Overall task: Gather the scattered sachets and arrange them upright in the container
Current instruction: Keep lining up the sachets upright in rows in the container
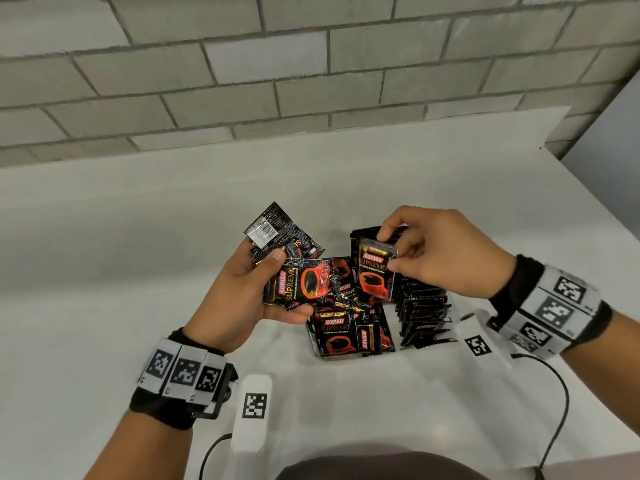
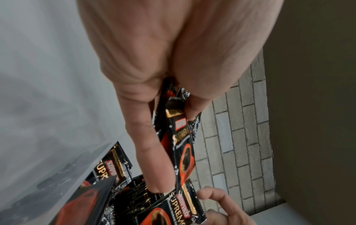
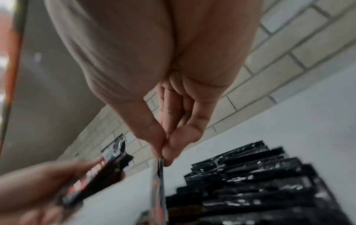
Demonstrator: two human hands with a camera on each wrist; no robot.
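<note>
My left hand grips a fan of several black-and-red coffee sachets, thumb on top; the left wrist view shows the same bunch edge-on. My right hand pinches one sachet upright by its top and side edges, above the clear container. The right wrist view shows this sachet edge-on below my thumb and forefinger. Inside the container, a row of sachets stands on edge at the right, and several loose ones lie flat at the left.
The container sits on a white table against a grey brick wall. Two white tags with square markers and black cables lie near the front edge.
</note>
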